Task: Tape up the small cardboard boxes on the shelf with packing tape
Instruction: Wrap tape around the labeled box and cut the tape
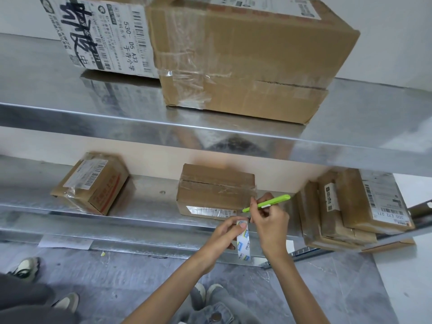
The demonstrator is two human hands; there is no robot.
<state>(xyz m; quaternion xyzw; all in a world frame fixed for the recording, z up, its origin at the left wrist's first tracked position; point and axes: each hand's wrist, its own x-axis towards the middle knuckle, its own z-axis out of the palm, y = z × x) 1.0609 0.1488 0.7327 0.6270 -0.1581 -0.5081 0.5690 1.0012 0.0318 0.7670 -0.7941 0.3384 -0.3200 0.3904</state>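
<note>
Head camera: your left hand [223, 233] is gripping the tape roll [243, 245] lower center, your right hand [270, 222] is pinching a green cutter [266, 203], both just in front of the small box [215, 190] sitting mid-frame on the lower shelf [152, 204].

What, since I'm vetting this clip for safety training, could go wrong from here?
The green cutter in the right hand has its tip close to the left hand gripping the tape roll; a slip might nick a finger. The middle box sits near the front lip of the lower shelf, so a tug on the tape could drag it off.
</note>
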